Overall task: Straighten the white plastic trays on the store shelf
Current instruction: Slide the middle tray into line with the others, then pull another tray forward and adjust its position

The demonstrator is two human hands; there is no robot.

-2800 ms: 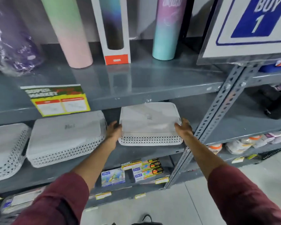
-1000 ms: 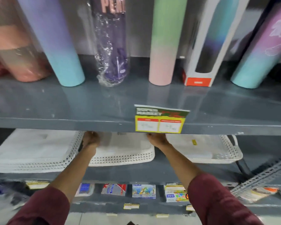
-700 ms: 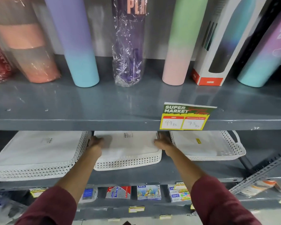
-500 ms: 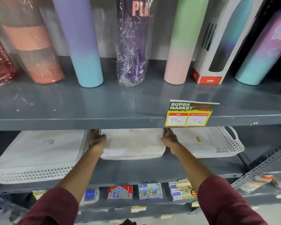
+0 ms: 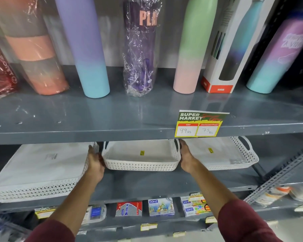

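White perforated tray (image 5: 142,160): middle of grey shelf (image 5: 147,182), upright, gripped at its ends by left hand (image 5: 94,163) and right hand (image 5: 186,158). Neighbouring trays just beside; bare shelf in front.

Price tag (image 5: 200,124) hanging off the upper shelf edge (image 5: 77,135) is reading "SUPER MARKET", "MRP 99 RS", "Discounted Price 75 RS". Wrapped purple bottle (image 5: 141,49) is showing "PLA", rest cut off. Lower-shelf packs: blue-and-white ones (image 5: 161,206) are showing "DOMS", red-and-grey one (image 5: 128,209) "Softek". Other print is staying illegible.
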